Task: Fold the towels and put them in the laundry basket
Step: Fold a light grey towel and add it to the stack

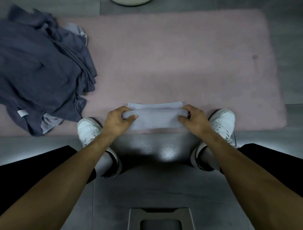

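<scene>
A small light-blue towel (155,117), folded into a narrow band, lies at the near edge of a pink rug (180,57) between my feet. My left hand (118,121) pinches its left end, thumb on top and fingers curled round the fold. My right hand (195,119) grips its right end the same way. A heap of dark blue towels (41,69) with paler ones under it lies on the rug's left side. A pale round rim (131,2), perhaps the laundry basket, shows at the top edge.
My white shoes (89,129) (223,122) stand on either side of the towel on the grey floor (155,188). A grey square stool or stand (160,218) sits below me at the bottom edge. The rug's middle and right side are bare.
</scene>
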Action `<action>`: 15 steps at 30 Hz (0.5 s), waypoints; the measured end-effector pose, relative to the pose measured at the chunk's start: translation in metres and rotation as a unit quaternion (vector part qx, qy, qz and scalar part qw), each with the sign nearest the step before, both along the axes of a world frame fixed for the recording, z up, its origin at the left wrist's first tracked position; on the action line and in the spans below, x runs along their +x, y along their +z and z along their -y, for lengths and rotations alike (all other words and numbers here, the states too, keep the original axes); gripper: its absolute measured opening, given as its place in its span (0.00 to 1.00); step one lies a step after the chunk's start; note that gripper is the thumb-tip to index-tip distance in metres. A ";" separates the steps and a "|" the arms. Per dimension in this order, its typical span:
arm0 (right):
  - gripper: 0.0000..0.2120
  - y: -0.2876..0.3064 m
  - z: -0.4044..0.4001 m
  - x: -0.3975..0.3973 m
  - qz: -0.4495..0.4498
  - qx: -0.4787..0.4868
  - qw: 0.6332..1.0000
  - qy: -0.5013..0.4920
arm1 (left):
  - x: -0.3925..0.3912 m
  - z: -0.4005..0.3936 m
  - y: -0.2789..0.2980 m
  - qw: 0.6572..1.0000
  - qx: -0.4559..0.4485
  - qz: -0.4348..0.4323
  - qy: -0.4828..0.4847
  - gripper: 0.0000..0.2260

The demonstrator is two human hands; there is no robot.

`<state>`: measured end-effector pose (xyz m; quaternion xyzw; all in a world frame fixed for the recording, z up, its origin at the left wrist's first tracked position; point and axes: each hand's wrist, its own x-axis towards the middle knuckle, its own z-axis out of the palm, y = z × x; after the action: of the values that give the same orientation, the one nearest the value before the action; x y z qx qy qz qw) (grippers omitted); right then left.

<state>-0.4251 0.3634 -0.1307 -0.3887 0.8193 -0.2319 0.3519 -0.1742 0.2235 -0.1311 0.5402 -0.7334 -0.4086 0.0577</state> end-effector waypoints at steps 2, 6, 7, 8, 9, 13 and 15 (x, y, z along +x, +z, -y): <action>0.14 -0.008 0.011 0.002 -0.011 0.000 0.999 -0.045 | -0.008 0.002 -0.006 0.998 -0.056 -0.002 0.024 0.11; 0.16 -0.026 0.028 0.007 -0.013 0.027 0.996 -0.079 | -0.021 0.007 -0.029 0.994 -0.113 -0.014 0.009 0.10; 0.17 -0.030 0.031 0.007 -0.025 0.035 0.996 -0.078 | -0.023 0.007 -0.033 0.993 -0.116 -0.009 0.012 0.11; 0.17 -0.035 0.033 0.008 -0.044 0.046 0.995 -0.071 | -0.027 0.006 -0.036 0.993 -0.115 0.002 0.017 0.11; 0.18 -0.040 0.034 0.008 -0.067 0.061 0.994 -0.058 | -0.030 0.006 -0.039 0.993 -0.111 0.022 0.024 0.12; 0.21 -0.050 0.039 0.009 -0.171 0.114 0.979 0.007 | -0.037 0.006 -0.043 0.974 -0.188 0.126 -0.002 0.14; 0.22 -0.050 0.040 0.010 -0.230 0.113 0.966 0.023 | -0.042 0.009 -0.046 0.945 -0.286 0.129 -0.092 0.16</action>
<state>-0.4151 0.3235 -0.1811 -0.4083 0.8897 -0.0339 0.2013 -0.2165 0.2145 -0.1772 0.4790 -0.8673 -0.1118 0.0768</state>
